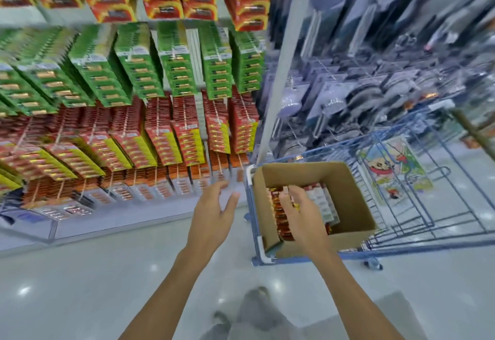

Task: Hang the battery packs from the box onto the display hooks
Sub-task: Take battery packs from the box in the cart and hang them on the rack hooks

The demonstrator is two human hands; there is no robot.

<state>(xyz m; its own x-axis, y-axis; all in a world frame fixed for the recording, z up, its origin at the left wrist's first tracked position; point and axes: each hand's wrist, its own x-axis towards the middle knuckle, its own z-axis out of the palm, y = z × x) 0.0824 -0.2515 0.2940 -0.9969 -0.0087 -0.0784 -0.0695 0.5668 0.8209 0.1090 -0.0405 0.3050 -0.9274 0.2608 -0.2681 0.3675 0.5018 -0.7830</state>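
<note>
The battery packs (pixel 280 216) stand in rows inside the box (pixel 353 200), at about 4 o'clock from the middle of the view. The right hand (pixel 300 208) is down in the box, and its fingers curl round some red packs. The box sits in a blue cart (pixel 253 221). The left hand (pixel 211 213) is near 6 o'clock, up in the air, fingers spread, holding nothing. At 10 o'clock, the display (pixel 174 66) is full of red and green packs hanging in rows. The floor (pixel 80 272) is shiny and white.
</note>
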